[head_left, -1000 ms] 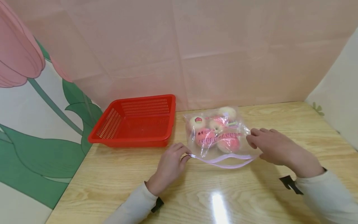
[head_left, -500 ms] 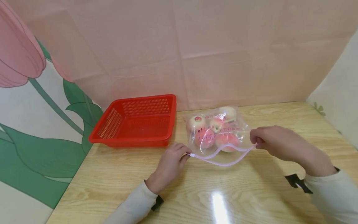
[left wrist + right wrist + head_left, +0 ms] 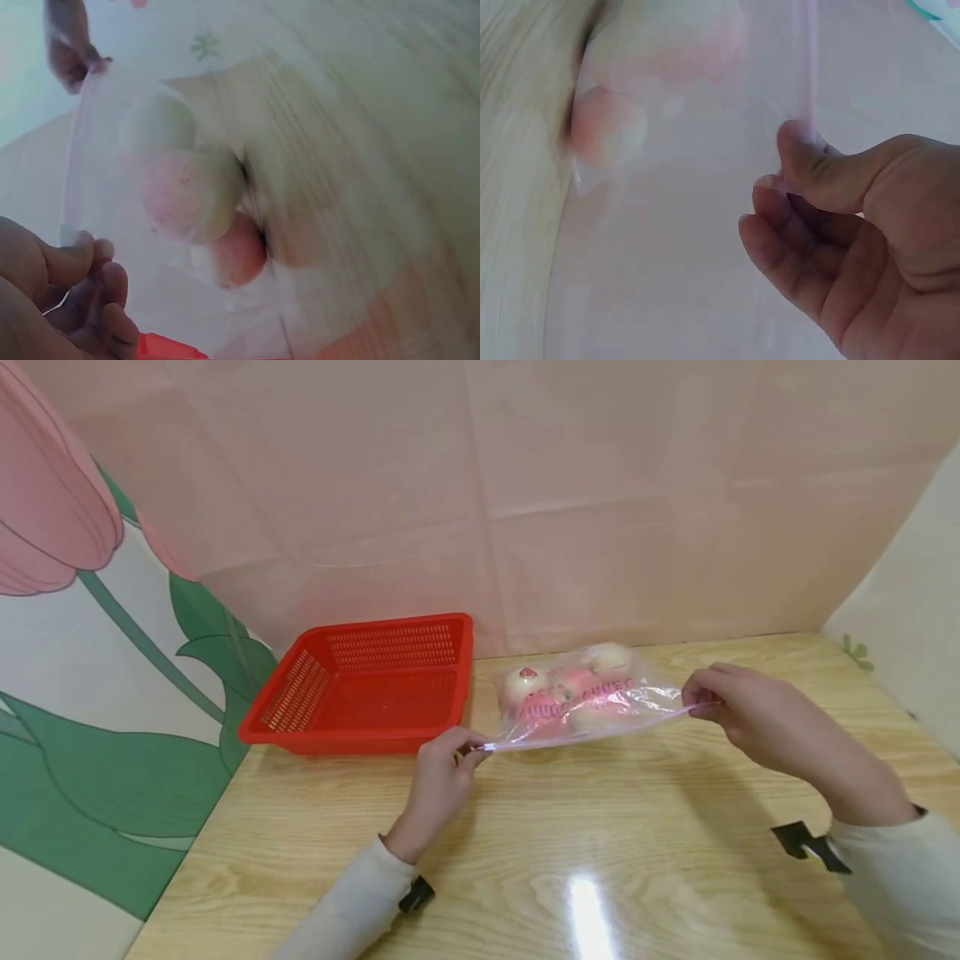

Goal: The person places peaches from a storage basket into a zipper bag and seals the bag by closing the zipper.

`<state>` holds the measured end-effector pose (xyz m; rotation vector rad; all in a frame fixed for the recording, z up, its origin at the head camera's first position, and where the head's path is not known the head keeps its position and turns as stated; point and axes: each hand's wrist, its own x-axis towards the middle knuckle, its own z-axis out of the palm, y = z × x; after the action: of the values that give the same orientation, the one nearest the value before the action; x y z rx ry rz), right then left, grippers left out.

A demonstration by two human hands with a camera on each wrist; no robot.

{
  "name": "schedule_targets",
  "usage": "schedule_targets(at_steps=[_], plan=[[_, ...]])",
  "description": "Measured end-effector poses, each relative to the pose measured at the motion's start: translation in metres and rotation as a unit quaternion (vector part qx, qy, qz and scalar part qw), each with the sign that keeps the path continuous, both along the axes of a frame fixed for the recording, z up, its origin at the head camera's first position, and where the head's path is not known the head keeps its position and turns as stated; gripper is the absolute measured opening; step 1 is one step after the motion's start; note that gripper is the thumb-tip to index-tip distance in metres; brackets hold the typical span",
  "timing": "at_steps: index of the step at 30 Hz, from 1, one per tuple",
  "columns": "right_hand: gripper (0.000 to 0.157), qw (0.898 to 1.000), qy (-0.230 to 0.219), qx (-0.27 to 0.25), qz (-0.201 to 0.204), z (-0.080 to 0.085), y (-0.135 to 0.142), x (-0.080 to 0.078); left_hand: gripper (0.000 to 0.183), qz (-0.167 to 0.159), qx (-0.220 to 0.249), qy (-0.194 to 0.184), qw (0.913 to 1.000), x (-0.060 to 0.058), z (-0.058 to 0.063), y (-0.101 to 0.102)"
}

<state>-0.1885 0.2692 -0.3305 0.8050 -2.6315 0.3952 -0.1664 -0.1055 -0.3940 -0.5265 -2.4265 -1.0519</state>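
A clear zip bag (image 3: pixel 656 697) holds several round pink-and-cream fruits that look like peaches (image 3: pixel 187 196). My left hand (image 3: pixel 441 781) pinches the left end of its lilac zip strip, right at the white slider (image 3: pixel 490 747). With thumb and forefinger, my right hand (image 3: pixel 768 722) pinches the strip's other end; in the right wrist view the other fingers of that hand (image 3: pixel 855 225) curl loosely below. Between the hands the strip runs taut, raised toward the right, and its two edges lie together. The fruits rest at the bag's far side, partly veiled by printed plastic.
A red plastic basket (image 3: pixel 352 745) with slotted walls stands left of the bag, close to my left hand. The wooden table (image 3: pixel 525 860) meets a pink-draped wall (image 3: pixel 600 527) just behind the bag. A white wall (image 3: pixel 915 610) rises at the right.
My right hand has gone from loose fingers by the bag to pinching its corner, then moved up and right. The left hand has shifted up and left. The gaping mouth is now drawn straight.
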Motion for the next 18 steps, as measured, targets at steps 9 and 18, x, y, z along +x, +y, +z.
schedule_targets(at_steps=[9, 18], plan=[[0.005, 0.992, -0.105, -0.023, -0.06, 0.0019, -0.0011, -0.0057, 0.005, 0.01, 0.049, -0.108, 0.9928, -0.0016, 0.0025, 0.0017], [0.008, 0.985, -0.159, 0.01, -0.069, -0.0047, -0.0015, -0.0076, 0.007, -0.035, 0.04, -0.173, 0.9834, -0.0015, -0.0007, -0.0017]])
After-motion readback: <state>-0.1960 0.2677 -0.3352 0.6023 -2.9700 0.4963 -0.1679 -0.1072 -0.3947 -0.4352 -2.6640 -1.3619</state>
